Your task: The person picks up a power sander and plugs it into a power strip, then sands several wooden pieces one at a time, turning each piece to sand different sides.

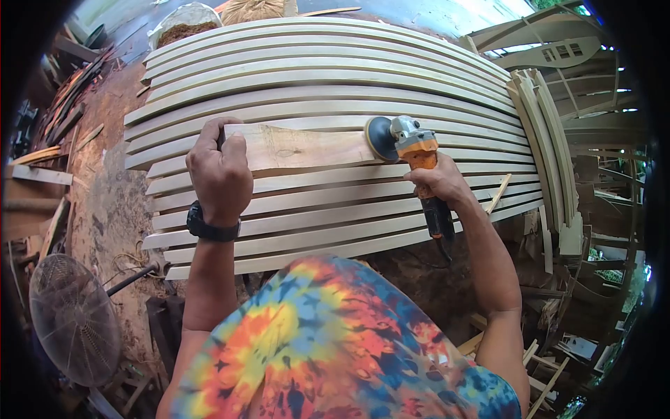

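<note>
Left hand (222, 171) has fingers closed over end of board (314, 148), sensible hold, likely stiff, light; right hand (447, 180) fingers wrapped round grinder (417, 148).

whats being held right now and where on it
The right hand grips the angle grinder by its body, just behind the orange head; the left hand holds the short board at its left end.

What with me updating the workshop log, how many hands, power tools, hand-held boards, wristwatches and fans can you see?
Hands: 2 (left hand, right hand)
Power tool: 1
Hand-held board: 1
Wristwatch: 1
Fan: 1
Total: 6
</note>
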### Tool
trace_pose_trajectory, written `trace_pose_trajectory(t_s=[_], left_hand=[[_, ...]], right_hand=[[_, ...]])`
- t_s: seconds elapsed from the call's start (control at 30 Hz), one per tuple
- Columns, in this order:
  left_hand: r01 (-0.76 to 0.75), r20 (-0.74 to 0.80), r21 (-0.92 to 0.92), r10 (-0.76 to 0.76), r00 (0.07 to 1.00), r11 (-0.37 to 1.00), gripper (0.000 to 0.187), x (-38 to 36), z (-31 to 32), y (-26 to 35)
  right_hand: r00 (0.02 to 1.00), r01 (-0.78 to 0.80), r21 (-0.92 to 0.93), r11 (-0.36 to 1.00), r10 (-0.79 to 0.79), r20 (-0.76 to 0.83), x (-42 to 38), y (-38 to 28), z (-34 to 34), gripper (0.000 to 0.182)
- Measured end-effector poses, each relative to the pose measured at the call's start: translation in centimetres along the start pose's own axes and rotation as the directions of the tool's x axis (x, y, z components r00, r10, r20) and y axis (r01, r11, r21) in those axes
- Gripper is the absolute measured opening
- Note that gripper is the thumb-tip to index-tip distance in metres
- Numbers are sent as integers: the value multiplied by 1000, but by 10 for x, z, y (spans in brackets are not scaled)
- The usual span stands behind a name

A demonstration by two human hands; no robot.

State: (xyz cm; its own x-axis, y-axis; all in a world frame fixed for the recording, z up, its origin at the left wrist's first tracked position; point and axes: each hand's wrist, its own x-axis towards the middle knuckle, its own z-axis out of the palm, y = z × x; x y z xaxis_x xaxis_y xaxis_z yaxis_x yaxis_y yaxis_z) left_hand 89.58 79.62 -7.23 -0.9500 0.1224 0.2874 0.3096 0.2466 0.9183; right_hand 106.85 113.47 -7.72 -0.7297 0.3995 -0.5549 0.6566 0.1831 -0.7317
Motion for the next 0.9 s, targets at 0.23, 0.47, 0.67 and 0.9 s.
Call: trace_pose_trajectory(t_s=[0.23,0.47,0.67,0.9], left_hand=[[-32,-21,20,32,999,999,21,-2,6,9],[-12,-6,24,12,1000,1000,21,0,4,5],[-24,-11,6,24,1000,1000,21,1,3,-1],[-21,7,0,21,1000,1000,20,4,0,-3]], right_hand=[[996,20,57,998,-25,91,-9,-21,21,35],[979,36,88,995,-53,196,-23,-38,39,37],[995,5,34,999,-9,103,-12,-17,22,36],[999,-45,2,999,45,-20,-1,7,-10,29]])
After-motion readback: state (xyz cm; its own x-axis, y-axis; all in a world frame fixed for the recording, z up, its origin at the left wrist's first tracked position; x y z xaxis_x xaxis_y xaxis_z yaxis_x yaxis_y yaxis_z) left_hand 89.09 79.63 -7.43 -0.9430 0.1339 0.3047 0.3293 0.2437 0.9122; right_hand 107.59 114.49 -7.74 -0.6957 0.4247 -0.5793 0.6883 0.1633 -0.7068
